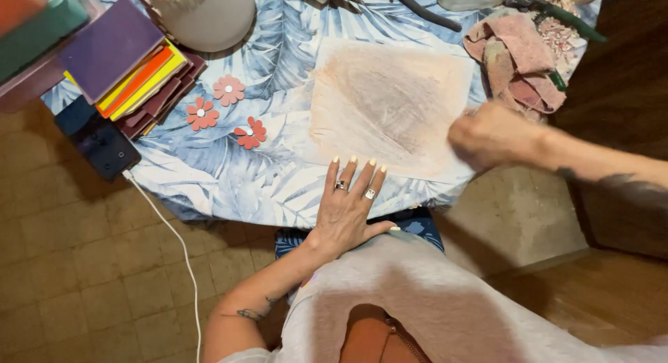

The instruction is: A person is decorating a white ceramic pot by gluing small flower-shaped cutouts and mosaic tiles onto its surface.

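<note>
Left hand (351, 203) lies flat with fingers spread on the near edge of the worktop (229, 168), its fingertips touching the pale paper sheet (390, 102). At about three o'clock from it, the right hand (490, 135) is blurry and looks clenched at the sheet's corner, though I cannot tell what it grips. Farther off, three red paper flowers (228, 113) sit at ten o'clock and a pink rag (518, 60) at two o'clock.

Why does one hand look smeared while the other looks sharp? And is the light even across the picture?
In the head view, the right hand is streaked with motion blur at the edge of the pale stained sheet; the left hand lies flat and sharp, rings clear. Light is soft and fairly even on the leaf-print tablecloth, with no hard glare; the floor at far right falls darker.
</note>
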